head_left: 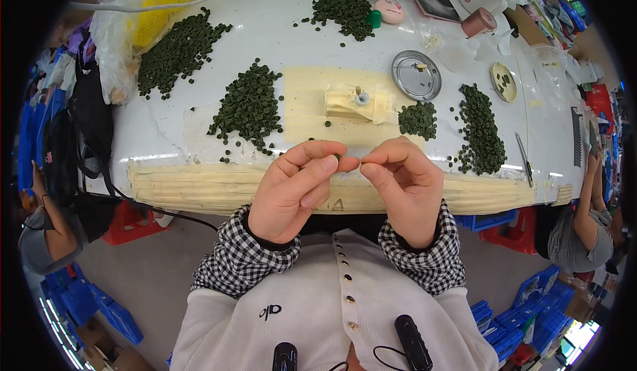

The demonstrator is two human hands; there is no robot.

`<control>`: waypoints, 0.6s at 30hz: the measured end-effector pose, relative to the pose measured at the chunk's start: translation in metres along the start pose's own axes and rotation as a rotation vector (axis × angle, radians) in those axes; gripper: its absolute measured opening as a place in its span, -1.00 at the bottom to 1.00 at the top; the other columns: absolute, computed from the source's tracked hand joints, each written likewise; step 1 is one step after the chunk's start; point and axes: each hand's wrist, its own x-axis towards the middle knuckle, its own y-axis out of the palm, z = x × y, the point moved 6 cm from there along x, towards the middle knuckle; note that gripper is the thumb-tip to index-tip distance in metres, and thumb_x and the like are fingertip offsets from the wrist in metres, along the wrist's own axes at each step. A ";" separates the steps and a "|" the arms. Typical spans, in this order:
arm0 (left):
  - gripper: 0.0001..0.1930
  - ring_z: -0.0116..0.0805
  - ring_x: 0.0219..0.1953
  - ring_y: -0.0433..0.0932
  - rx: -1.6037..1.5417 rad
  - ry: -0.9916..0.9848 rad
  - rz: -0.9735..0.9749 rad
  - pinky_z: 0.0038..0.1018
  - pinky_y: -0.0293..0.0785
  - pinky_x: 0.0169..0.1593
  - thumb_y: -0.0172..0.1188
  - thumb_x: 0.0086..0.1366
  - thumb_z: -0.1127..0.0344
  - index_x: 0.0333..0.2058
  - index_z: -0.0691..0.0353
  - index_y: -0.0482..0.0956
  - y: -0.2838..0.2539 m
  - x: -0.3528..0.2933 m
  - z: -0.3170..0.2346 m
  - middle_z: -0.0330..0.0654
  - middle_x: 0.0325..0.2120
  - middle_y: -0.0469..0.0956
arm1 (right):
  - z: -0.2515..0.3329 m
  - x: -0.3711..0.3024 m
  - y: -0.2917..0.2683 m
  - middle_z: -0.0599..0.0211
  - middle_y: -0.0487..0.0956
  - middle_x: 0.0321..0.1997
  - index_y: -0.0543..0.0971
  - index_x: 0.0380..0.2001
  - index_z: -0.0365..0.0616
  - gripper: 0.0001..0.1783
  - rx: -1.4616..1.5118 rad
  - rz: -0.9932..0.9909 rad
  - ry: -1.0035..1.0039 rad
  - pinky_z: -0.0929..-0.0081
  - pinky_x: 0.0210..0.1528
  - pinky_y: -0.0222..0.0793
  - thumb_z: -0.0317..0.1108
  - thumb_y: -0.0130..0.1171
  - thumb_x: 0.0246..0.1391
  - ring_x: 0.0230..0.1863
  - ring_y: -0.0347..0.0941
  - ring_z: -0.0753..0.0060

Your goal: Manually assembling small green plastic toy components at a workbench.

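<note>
Left hand [295, 188] and right hand [405, 188] raised together just above the near edge of the white worktable [265, 32], forearms in black-and-white checked cuffs [245, 258] rising from the lower edge; left thumb and forefinger pinched shut on a tiny dark green round piece [338, 156], only a sliver of it visible at the fingertips; right thumb and forefinger likewise pressed together on a second tiny green bit [362, 164], too small to tell more; the 2 pinches nearly touching, tip to tip.

On the table, a pale yellow taped rectangle [308, 105] near the middle, with a small cream block fixture carrying a little metal ring [358, 100] on it; strips of the same pale tape [192, 185] along the near edge.

5 heaps of small dark green discs: 1 large heap [251, 104] just left of the yellow rectangle, 1 [178, 52] toward the far left corner beside a clear plastic bag with yellow contents [152, 12], 1 [345, 11] at the far edge, 1 small neat cluster [418, 119] right of the fixture, 1 long heap [481, 132] toward the right edge.

Round silver metal lid [416, 75] beyond the small cluster; small yellowish dish [503, 81] further right; pinkish tape roll [479, 22] near the far right corner; thin metal tweezers [523, 158] near the right edge.

Other people seated at the left and right sides of the table, partly visible; blue plastic crates [524, 311] on the floor.
</note>
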 end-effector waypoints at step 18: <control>-0.83 -0.76 -0.64 0.16 0.041 0.041 -0.080 -0.76 0.08 -0.57 0.15 0.27 0.48 -0.15 0.26 0.53 -0.004 0.003 0.001 -0.11 -0.28 0.61 | 0.005 0.003 0.000 0.31 0.55 -0.43 0.57 -0.41 -0.26 -0.90 -0.192 -0.064 -0.174 0.59 -0.29 0.35 -0.52 0.29 -0.04 -0.40 0.43 0.49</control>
